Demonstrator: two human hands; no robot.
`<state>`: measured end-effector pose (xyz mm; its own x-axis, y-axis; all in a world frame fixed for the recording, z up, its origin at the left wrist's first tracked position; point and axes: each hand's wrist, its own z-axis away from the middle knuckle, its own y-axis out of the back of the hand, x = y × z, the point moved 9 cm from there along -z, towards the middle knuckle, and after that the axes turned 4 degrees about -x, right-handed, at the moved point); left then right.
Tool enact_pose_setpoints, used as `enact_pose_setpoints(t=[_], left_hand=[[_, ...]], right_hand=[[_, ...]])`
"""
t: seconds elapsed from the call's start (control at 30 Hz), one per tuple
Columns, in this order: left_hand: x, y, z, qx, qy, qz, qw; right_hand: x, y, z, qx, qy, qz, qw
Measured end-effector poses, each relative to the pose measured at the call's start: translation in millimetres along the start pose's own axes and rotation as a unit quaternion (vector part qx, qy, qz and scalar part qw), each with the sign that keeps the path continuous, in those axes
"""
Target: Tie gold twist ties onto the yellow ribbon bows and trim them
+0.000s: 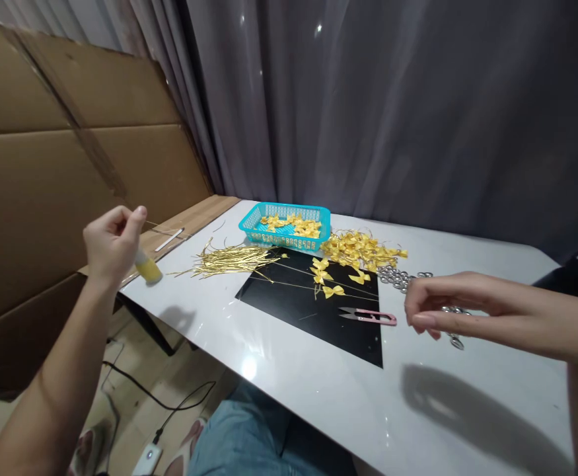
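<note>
My left hand (113, 241) is raised over the table's left end, closed with the thumb pressed against the fingers. A thin thread seems to run from its thumb tip. My right hand (442, 307) hovers above the right side, fingers curled down close to the thumb; whatever may be between them is hidden. Below it lie small silvery metal rings (395, 277). Pink thread snips (368, 316) rest on a black mat (313, 327) between my hands. Several yellow ribbon bows (333, 291) lie on that mat, some with thin wire ties.
A turquoise basket (289, 243) holds yellow bows, with a pile of bows (362, 250) beside it. Gold twist ties (234, 260) lie left of the mat. A yellow-and-white container (148, 268) stands near my left wrist. Cardboard (80, 158) and a grey curtain (348, 119) border the white table.
</note>
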<state>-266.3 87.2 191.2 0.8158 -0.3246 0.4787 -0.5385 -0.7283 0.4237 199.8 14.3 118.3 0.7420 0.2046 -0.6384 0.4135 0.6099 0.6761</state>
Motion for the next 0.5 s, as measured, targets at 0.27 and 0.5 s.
enact_pose_setpoints(t=[0.27, 0.5], left_hand=[[1, 2.3, -1, -0.019, -0.025, -0.017, 0.999], [9, 17.5, -1, 0.031, -0.056, -0.048, 0.997]], right_hand=[[23, -4, -8, -0.04, -0.036, -0.049, 0.997], [33, 5, -23, 0.015, -0.025, 0.0, 1.0]])
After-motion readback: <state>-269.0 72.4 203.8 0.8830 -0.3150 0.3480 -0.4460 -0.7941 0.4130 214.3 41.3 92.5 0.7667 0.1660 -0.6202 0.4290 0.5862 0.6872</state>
